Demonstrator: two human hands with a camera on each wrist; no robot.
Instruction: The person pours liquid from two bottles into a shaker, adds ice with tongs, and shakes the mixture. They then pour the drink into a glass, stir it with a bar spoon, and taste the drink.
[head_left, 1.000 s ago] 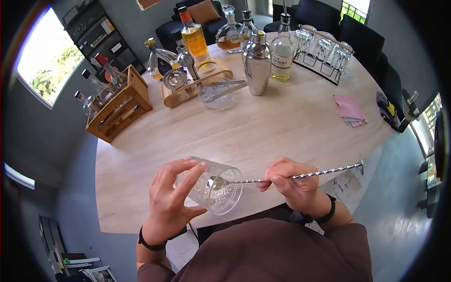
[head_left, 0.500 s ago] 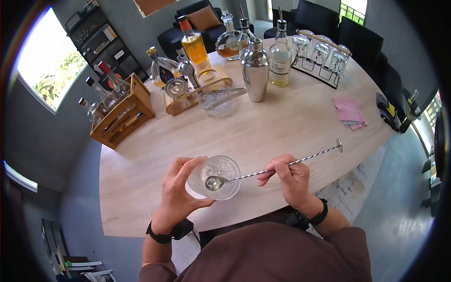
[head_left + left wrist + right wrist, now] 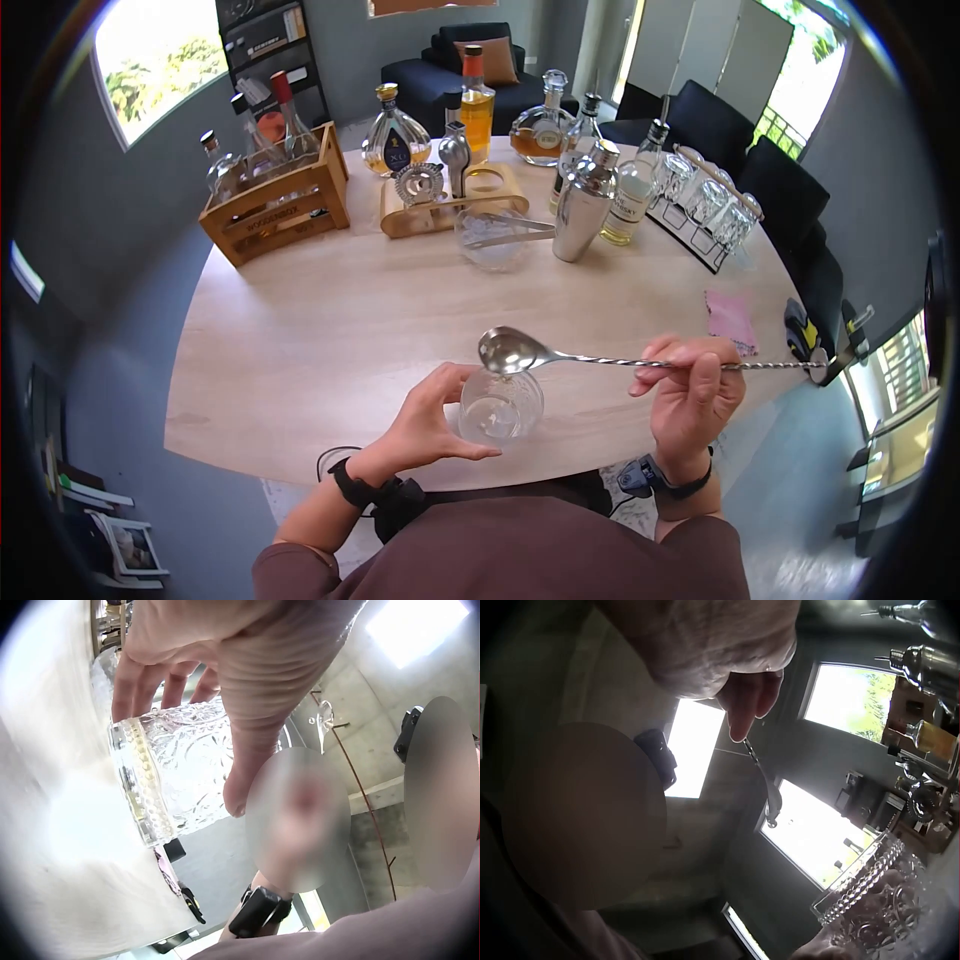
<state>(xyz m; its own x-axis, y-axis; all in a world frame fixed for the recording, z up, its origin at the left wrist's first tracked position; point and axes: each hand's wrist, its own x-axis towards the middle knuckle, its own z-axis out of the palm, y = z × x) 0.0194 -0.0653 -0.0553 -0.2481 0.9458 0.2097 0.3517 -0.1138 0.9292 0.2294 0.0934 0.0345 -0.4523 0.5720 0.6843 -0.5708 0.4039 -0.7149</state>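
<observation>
In the head view, my left hand [image 3: 425, 420] holds a clear patterned glass [image 3: 500, 422] from its left side near the table's front edge. The left wrist view shows the thumb on one side of the glass [image 3: 187, 769] and the fingers on the other. My right hand [image 3: 697, 400] pinches the twisted shaft of a long silver bar spoon [image 3: 515, 350], its disc end sticking out to the right. The spoon's bowl overlaps the glass's far rim in the head view. In the right wrist view, the spoon [image 3: 769, 796] points away from the fingertips.
Across the wooden table [image 3: 330, 330] stand a crate of bottles [image 3: 280, 205], a wooden stand of bar tools [image 3: 450, 210], an ice bowl [image 3: 490, 250] with tongs, a steel shaker [image 3: 585, 205] and several bottles. A glass rack [image 3: 700, 215] and pink cloth [image 3: 730, 318] are at right.
The spoon's bowl has come up from over the glass's mouth to its far rim and looks larger. The glass was lying tilted earlier. The head view has turned, shifting the whole table.
</observation>
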